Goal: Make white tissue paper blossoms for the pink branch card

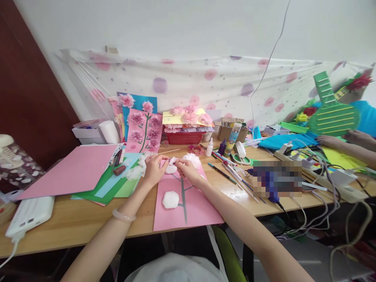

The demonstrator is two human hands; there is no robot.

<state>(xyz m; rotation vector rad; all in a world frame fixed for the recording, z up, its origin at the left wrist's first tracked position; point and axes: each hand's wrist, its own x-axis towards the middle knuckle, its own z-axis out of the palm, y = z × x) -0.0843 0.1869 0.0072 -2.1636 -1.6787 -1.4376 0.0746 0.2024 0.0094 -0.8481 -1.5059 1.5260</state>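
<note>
A: Where's the tissue [172,160] just now?

B: Right between the hands, at the very tips of the fingers. The left hand [155,169] has it by one side, the right hand [188,170] by the other.

A: So both grips are closed?

B: Yes, thumb and fingers pressed together on each, pinching that little white bit. The palms stay clear of it — only the fingertips hold it.

A: And what lies under?

B: The upper part of the pink sheet [170,219]. One white round [170,169] sits just on the near side of the tissue; whether the two touch, I can't tell. A second round [170,199] lies further down, left of the drawn stem [183,196]. Past the right hand there's a fluffy white pompom [192,158] at the sheet's top.

A: Any writing or brands?

B: Nothing I can make out. The power bank [31,213] at the far left bears print, but it's too small to read. The tube [232,138] behind the pens wears a colourful label — too blurred for words.

A: And the small white bottle [209,149]?

B: It stands upright beyond the pompom, to its right, near the purple one [222,146].
</note>
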